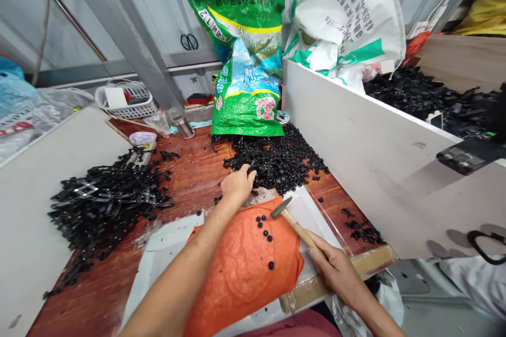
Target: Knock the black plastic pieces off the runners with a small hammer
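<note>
With its fingers pinched together, my left hand point(237, 183) reaches to the near edge of a pile of small black plastic parts point(280, 163); what lies between the fingertips is too small to make out. My right hand point(331, 260) is wrapped round the wooden handle of a small hammer point(298, 229). Its metal head hangs over the orange cloth or bag point(245, 263) in front of me. Several round black pieces point(265, 233) lie scattered on that orange surface, left of the hammer.
A heap of linked black parts point(114, 195) covers the left side of the reddish table point(190, 163). Behind stand a green bag point(249, 110), a steel tumbler point(184, 125) and a white basket point(128, 108). A white board point(356, 142) walls the right side, with more black parts point(454, 100) beyond.
</note>
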`<state>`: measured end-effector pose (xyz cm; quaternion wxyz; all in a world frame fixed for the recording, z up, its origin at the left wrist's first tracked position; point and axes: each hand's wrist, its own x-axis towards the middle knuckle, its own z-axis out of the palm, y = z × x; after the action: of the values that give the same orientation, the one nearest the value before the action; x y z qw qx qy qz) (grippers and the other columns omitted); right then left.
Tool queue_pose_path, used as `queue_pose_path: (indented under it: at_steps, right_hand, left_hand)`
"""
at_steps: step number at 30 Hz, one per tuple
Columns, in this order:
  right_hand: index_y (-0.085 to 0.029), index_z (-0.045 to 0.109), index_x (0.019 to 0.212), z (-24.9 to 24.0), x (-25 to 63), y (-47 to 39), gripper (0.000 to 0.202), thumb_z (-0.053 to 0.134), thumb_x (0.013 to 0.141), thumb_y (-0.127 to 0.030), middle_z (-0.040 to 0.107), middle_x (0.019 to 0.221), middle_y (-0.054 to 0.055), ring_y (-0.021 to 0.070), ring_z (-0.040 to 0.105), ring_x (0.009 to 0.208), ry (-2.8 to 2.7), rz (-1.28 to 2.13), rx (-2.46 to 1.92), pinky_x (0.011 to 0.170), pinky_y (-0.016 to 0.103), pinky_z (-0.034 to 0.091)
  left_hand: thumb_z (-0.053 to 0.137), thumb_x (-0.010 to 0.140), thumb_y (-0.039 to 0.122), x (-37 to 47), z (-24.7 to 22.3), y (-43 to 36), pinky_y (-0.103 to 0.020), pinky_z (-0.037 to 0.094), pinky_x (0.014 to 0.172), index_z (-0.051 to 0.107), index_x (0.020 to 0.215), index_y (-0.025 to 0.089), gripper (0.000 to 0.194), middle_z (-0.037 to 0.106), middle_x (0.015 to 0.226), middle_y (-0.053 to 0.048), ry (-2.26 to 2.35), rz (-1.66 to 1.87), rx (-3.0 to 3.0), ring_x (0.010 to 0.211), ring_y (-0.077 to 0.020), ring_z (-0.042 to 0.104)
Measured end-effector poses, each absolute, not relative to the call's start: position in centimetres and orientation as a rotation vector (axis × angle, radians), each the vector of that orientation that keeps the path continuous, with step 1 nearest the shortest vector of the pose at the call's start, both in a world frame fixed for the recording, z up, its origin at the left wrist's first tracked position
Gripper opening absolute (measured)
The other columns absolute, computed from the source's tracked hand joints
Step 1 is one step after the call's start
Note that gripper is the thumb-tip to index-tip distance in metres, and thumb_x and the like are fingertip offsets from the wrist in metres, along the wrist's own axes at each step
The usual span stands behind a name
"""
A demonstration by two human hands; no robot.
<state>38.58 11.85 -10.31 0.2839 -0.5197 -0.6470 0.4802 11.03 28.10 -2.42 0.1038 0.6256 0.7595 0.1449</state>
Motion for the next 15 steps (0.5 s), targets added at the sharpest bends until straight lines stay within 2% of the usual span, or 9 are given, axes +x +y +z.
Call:
queue_pose_path:
  at_steps: [6, 11, 15]
  right_hand:
    - [-0.028, 0.053, 0.153, -9.9, 38.6, 12.2, 0.056, 0.048, 0.104, -0.054, 0.055, 0.152, 0.005, 0.0307, 0.049, 0.142, -1.76, 1.317, -1.376, 0.119, 0.046, 0.036]
    - [-0.027, 0.055, 0.151, -9.2, 38.5, 12.0, 0.054, 0.049, 0.104, -0.052, 0.066, 0.14, 0.005, 0.0322, 0.06, 0.129, -1.718, 1.309, -1.36, 0.109, 0.043, 0.047]
    - [-0.028, 0.056, 0.15, -9.1, 38.5, 12.0, 0.051, 0.049, 0.104, -0.051, 0.07, 0.134, 0.003, 0.0298, 0.065, 0.121, -1.727, 1.293, -1.361, 0.102, 0.037, 0.051]
  left_hand:
    - [0.056, 0.094, 0.044, 10.9, -5.0, 30.4, -0.028, 0.045, 0.067, 0.072, 0.101, 0.024, 0.026, 0.075, 0.083, -0.004, 2.227, 0.704, 1.69, 0.077, -0.0216, 0.069]
    - [0.048, 0.096, 0.037, 7.9, -2.8, 29.0, -0.024, 0.044, 0.071, 0.064, 0.108, 0.022, 0.025, 0.069, 0.089, -0.001, 2.109, 0.94, 1.709, 0.08, -0.0163, 0.064]
    - [0.05, 0.094, 0.036, 5.0, -1.5, 25.9, -0.026, 0.042, 0.074, 0.061, 0.093, 0.022, 0.018, 0.065, 0.086, 0.001, 1.924, 1.115, 1.92, 0.08, -0.0163, 0.058]
